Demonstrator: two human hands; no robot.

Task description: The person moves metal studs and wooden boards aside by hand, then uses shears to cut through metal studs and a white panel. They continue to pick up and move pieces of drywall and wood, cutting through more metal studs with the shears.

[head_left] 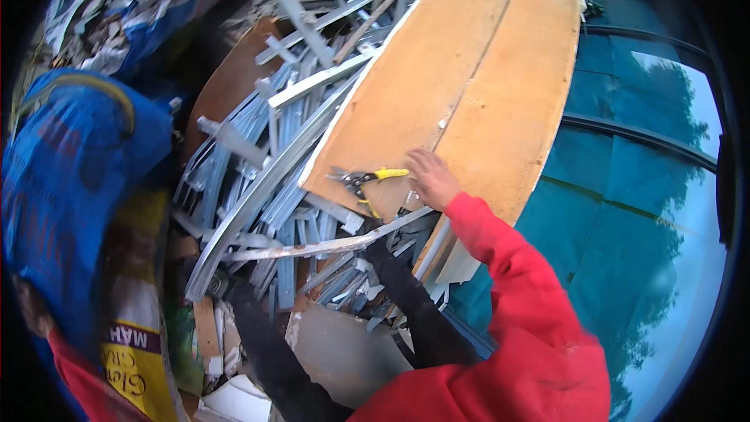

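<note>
My right hand (434, 180) rests over a long orange-brown board (484, 109), its fingers stretched out at the end of one yellow handle of the tin snips (361, 181). The snips lie on the board with jaws pointing left and handles spread apart. Whether my fingertips touch the handle is hard to make out. At the far left edge, my left hand (33, 309) is beside the lower part of a filled blue sack (78, 180). Blur and the sack hide its fingers, so its grip does not show.
Bent metal profiles (266, 164) lie heaped left of the board, around my dark-trousered legs (273, 352). A yellow printed sack (137, 344) is below the blue one. Rubble bags (148, 8) stand at the back left. Teal glass panels (617, 164) line the right side.
</note>
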